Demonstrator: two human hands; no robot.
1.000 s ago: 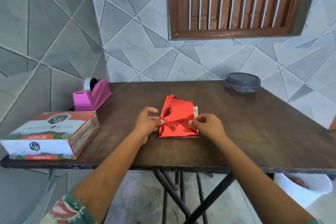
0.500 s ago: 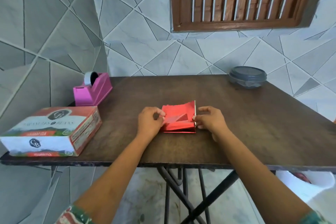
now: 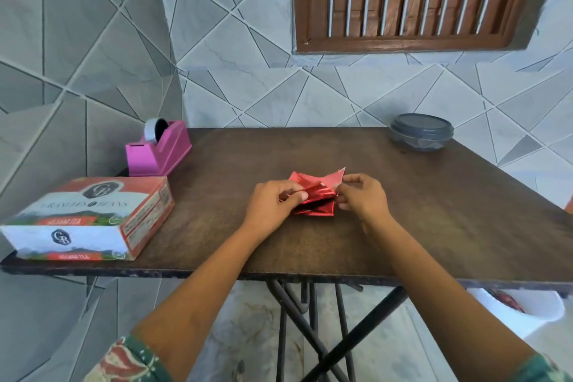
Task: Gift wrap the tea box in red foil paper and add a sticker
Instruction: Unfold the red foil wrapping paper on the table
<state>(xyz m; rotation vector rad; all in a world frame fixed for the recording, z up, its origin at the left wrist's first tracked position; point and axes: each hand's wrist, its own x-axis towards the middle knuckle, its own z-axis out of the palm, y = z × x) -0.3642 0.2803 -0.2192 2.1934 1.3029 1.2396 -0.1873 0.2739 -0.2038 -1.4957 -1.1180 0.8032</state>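
Grip: left hand (image 3: 273,205) and right hand (image 3: 363,199) pinch red foil paper (image 3: 317,195) | dark wooden table (image 3: 440,214) | tiled wall (image 3: 242,40)

Your left hand (image 3: 273,205) and right hand (image 3: 361,197) both pinch the folded red foil (image 3: 316,195) at the middle of the table (image 3: 434,211), one on each side of it. The tea box (image 3: 90,217) lies at your left near the front edge, well apart from the foil. Just behind it stands a pink tape dispenser (image 3: 158,149). A grey lidded tub (image 3: 421,132) sits at the far right corner.
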